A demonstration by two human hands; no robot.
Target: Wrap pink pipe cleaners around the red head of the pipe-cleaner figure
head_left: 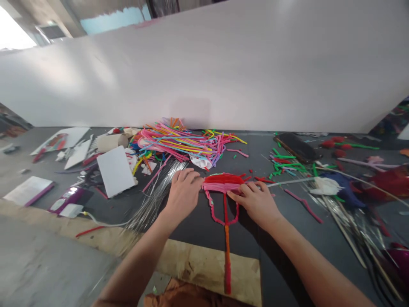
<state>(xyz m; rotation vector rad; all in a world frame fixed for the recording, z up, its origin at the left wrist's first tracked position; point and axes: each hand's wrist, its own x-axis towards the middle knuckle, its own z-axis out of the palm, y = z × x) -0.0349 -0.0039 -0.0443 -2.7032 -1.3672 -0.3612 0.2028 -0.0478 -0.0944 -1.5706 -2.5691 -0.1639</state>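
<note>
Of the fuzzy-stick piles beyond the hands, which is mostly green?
The smaller pile, beyond and to the right of the right hand. It is short pieces; the larger pile is mainly long sticks in pink, yellow, blue and purple.

A dark surface (194, 228) is lined along its near edge with a brown sheet (249, 273). A heap of coloured fuzzy sticks (182, 143) is spread towards the back, with silvery strands (143, 209) laid in front. A purple device (64, 200) is placed at the left; at the right, green clippings (284, 162) are scattered near a black object (295, 147). In the middle, a pink-and-red stick shape (223, 186) is laid, its stem extended over the sheet.
</note>
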